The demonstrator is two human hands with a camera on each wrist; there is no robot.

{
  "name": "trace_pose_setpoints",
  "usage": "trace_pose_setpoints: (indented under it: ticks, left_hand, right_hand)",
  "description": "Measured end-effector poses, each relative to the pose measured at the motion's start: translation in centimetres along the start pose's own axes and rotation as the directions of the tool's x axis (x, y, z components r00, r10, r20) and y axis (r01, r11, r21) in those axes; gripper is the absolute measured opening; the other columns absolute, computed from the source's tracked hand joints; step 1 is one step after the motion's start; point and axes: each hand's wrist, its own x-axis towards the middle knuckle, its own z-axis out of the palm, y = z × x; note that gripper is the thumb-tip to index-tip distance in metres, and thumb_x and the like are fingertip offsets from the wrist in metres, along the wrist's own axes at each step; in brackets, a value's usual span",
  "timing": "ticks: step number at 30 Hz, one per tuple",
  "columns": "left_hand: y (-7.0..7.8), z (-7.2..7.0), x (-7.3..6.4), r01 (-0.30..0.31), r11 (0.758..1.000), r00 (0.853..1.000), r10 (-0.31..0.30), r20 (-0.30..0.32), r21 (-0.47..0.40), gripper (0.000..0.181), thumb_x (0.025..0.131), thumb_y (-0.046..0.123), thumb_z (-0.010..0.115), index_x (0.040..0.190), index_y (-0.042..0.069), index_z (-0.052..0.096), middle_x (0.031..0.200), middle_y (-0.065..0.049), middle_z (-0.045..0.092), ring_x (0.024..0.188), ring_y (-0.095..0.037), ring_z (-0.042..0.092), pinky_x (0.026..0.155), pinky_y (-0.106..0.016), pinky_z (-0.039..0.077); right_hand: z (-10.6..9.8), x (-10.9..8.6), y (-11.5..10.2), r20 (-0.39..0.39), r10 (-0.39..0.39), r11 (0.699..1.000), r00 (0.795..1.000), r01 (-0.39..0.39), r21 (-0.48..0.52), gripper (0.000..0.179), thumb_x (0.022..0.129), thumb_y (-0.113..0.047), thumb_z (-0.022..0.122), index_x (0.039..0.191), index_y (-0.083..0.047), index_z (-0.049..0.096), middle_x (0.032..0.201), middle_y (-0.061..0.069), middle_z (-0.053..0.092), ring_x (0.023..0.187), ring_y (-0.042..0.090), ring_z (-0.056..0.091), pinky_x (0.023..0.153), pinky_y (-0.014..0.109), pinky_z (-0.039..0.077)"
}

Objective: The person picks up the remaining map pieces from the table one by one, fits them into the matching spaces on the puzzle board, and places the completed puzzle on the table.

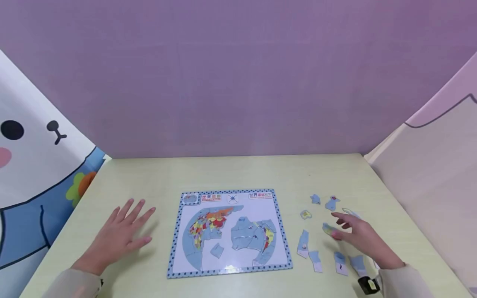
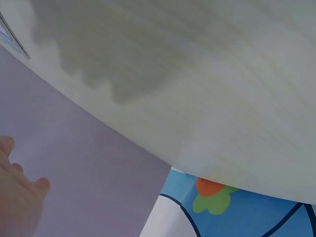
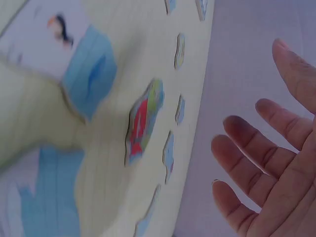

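A world map puzzle board (image 1: 174, 248) with a blue dotted border lies on the table, partly filled with map pieces. To its left, my left hand (image 1: 121, 240) is spread palm down over the table, with a shadow below. My right hand (image 1: 361, 238) hovers above loose puzzle pieces on the right, fingers apart and holding nothing. In the head view its thumb overlaps a blue-green piece (image 1: 328, 228). The right wrist view shows a piece with red and green areas (image 3: 143, 121) flat on the table, apart from the right hand's fingers (image 3: 256, 163).
Several loose pieces surround the right hand, among them a small yellow one (image 1: 306, 214) and a blue-and-white one (image 1: 340, 263). One loose blue piece (image 1: 217, 250) lies on the board itself. A purple partition (image 1: 238, 82) rises behind the table, with printed side panels at both sides.
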Motion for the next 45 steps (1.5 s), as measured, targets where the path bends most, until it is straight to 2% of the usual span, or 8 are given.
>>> trace_pose_setpoints:
  ticks: [3, 6, 8, 11, 23, 32, 37, 45]
  left_hand:
    - [0.5, 0.2, 0.1, -0.004, 1.000, 1.000, 0.004, 0.024, -0.020, 0.073, 0.089, 0.053, 0.058, 0.149, 0.017, 0.036, 0.149, -0.023, 0.033, 0.142, -0.041, 0.011, 0.112, -0.046, -0.015]
    - [1.0, 0.4, 0.4, -0.003, 1.000, 0.998, 0.005, 0.058, -0.027, 0.074, 0.088, 0.057, 0.058, 0.146, 0.015, 0.040, 0.149, -0.021, 0.034, 0.141, -0.040, 0.013, 0.113, -0.060, 0.005]
    - [1.4, 0.5, 0.6, -0.012, 1.000, 0.997, 0.013, 0.075, -0.020, 0.075, 0.087, 0.060, 0.057, 0.145, 0.014, 0.043, 0.149, -0.020, 0.035, 0.141, -0.041, 0.016, 0.109, -0.063, 0.016]
    - [1.8, 0.5, 0.8, -0.029, 1.000, 0.996, 0.030, 0.090, -0.009, 0.076, 0.085, 0.062, 0.058, 0.142, 0.013, 0.047, 0.149, -0.019, 0.037, 0.139, -0.042, 0.019, 0.107, -0.064, 0.021]
    - [3.4, 0.8, 0.8, -0.068, 0.997, 0.990, 0.072, 0.124, -0.039, 0.077, 0.083, 0.064, 0.058, 0.140, 0.012, 0.050, 0.145, -0.015, 0.044, 0.137, -0.043, 0.026, 0.106, -0.063, 0.023]
    - [3.8, 1.2, 0.8, -0.057, 0.996, 0.982, 0.068, 0.174, -0.064, 0.082, 0.082, 0.070, 0.053, 0.139, 0.011, 0.051, 0.143, -0.014, 0.047, 0.137, -0.043, 0.027, 0.105, -0.065, 0.024]
    - [4.0, 1.3, 0.7, -0.059, 0.995, 0.977, 0.073, 0.201, -0.078, 0.085, 0.081, 0.072, 0.053, 0.139, 0.009, 0.051, 0.143, -0.015, 0.047, 0.137, -0.044, 0.027, 0.105, -0.065, 0.024]
    - [4.2, 1.8, 0.7, -0.055, 0.995, 0.970, 0.073, 0.230, -0.082, 0.089, 0.080, 0.075, 0.050, 0.139, 0.009, 0.050, 0.143, -0.014, 0.047, 0.137, -0.042, 0.028, 0.105, -0.065, 0.025]
  right_hand:
    - [0.4, 0.1, -0.2, 0.016, -0.003, 1.000, 1.000, 0.002, 0.023, 0.053, 0.082, -0.015, 0.075, 0.124, 0.010, 0.055, 0.106, 0.018, 0.065, 0.089, 0.028, 0.061, 0.072, 0.039, 0.051]
    - [0.8, 0.1, -0.3, 0.026, -0.005, 1.000, 1.000, 0.004, 0.024, 0.051, 0.081, -0.014, 0.075, 0.123, 0.009, 0.057, 0.104, 0.016, 0.065, 0.089, 0.028, 0.061, 0.071, 0.036, 0.050]
    - [1.0, 0.2, -0.4, 0.022, -0.005, 1.000, 1.000, 0.005, 0.012, 0.051, 0.080, -0.014, 0.076, 0.122, 0.009, 0.058, 0.103, 0.014, 0.066, 0.088, 0.028, 0.061, 0.070, 0.034, 0.051]
    - [1.5, 0.4, -0.6, 0.016, -0.007, 1.000, 1.000, 0.007, 0.010, 0.050, 0.079, -0.014, 0.077, 0.120, 0.009, 0.059, 0.100, 0.013, 0.067, 0.087, 0.027, 0.062, 0.069, 0.032, 0.051]
    - [3.2, 1.3, -1.6, 0.060, 0.044, 0.997, 0.997, -0.047, 0.060, 0.044, 0.079, -0.010, 0.077, 0.118, 0.006, 0.062, 0.097, 0.008, 0.065, 0.086, 0.023, 0.060, 0.067, 0.026, 0.051]
    - [4.0, 1.7, -2.2, 0.146, 0.079, 0.996, 0.986, -0.082, 0.018, 0.050, 0.075, -0.014, 0.081, 0.118, 0.004, 0.064, 0.096, 0.006, 0.061, 0.082, 0.017, 0.052, 0.068, 0.030, 0.045]
    - [4.4, 1.9, -2.3, 0.161, 0.078, 0.997, 0.984, -0.081, 0.011, 0.051, 0.074, -0.015, 0.082, 0.117, 0.004, 0.064, 0.093, 0.005, 0.059, 0.078, 0.016, 0.051, 0.066, 0.029, 0.045]
    - [5.0, 2.0, -2.5, 0.158, 0.186, 0.982, 0.970, -0.189, 0.005, 0.055, 0.071, -0.024, 0.083, 0.114, 0.005, 0.064, 0.087, 0.003, 0.058, 0.079, 0.017, 0.051, 0.071, 0.033, 0.047]
